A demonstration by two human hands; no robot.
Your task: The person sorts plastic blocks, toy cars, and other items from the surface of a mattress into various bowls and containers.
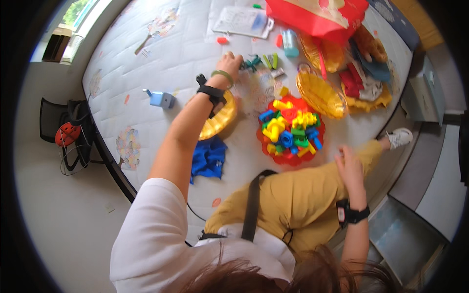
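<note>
My left hand point(229, 64) reaches far out over the mattress, with a green bangle and a black strap at the wrist. Its fingertips are beside some small dark green toy pieces point(252, 63); whether they grip one I cannot tell. Light green pieces point(270, 61) and a small whitish block point(277, 73) lie just right of those. Under my left forearm is a yellow basket point(224, 119), partly hidden. My right hand point(350, 166) is at my thigh, fingers loosely bent and holding nothing. Near it a red scalloped tray point(264, 151) carries several plastic toy nuts and bolts point(287, 137).
A blue crank pencil sharpener point(162, 99) stands left, a blue cloth point(209, 157) nearer me. Yellow woven baskets point(318, 91), a light blue bottle point(290, 43), a red bag point(315, 20) and piled cloths point(366, 82) occupy the right. A white drawing board point(240, 22) lies at the back.
</note>
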